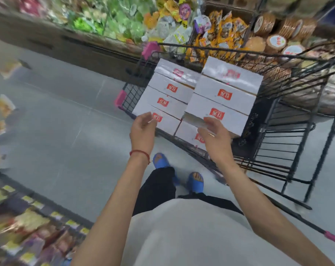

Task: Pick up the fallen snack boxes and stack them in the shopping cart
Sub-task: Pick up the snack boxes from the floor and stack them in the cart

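Two stacks of white snack boxes, the left stack [170,89] and the right stack [224,95], side by side in the shopping cart [133,94], red logos up and box pressed against box from near rim to far rim; packed edge to edge, probably to keep the load from sliding and to use the full width between the cart's walls; right stack higher than the left, with one more box visible under it at the near rim

Right hand [214,135] at the near end of the near right box [231,120], fingers bent over that end and apparently gripping it, thumb hidden; held by the end, most likely, to push the box home flush with its neighbours

Left hand [143,129] at the near corner of the left stack, fingers loosely curled, thumb close to forefinger; no telling through the blur whether touching the corner, pinching something or holding nothing; placed there, by the look of it, to steady or square that stack while the other hand works

Both hands over the near rim, close to the body, so short reaches only

Seems late in the task: many boxes already in the cart, no white box visible on the stretch of grey floor [67,121] in view; next move likely a final nudge, with care not to tip the taller right stack
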`<control>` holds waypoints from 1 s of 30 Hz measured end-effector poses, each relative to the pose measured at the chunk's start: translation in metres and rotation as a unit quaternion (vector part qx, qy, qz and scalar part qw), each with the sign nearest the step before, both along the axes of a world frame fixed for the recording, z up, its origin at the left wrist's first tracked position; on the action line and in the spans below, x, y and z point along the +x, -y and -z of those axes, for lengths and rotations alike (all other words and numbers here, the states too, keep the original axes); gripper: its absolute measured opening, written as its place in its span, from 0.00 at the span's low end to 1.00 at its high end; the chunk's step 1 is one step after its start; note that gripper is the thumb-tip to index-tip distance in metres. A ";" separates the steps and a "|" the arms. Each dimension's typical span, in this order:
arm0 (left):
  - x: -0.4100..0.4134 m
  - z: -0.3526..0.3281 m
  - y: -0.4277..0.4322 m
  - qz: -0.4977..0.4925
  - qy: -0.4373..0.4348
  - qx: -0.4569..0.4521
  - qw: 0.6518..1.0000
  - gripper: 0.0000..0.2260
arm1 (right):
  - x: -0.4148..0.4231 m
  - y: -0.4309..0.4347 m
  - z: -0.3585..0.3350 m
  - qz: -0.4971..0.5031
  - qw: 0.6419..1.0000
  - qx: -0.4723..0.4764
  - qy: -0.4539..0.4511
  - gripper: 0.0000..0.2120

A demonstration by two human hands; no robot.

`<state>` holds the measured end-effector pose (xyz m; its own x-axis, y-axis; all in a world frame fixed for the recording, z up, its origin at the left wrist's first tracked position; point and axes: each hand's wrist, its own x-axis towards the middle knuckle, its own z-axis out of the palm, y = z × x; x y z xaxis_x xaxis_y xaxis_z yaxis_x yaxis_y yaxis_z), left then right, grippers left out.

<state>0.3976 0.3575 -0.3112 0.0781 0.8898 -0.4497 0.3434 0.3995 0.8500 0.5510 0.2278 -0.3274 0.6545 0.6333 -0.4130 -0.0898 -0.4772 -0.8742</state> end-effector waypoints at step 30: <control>-0.453 -0.009 -0.142 -0.307 0.038 0.001 0.951 0.07 | -0.417 -0.302 -0.031 -0.401 0.913 0.051 -0.056 0.12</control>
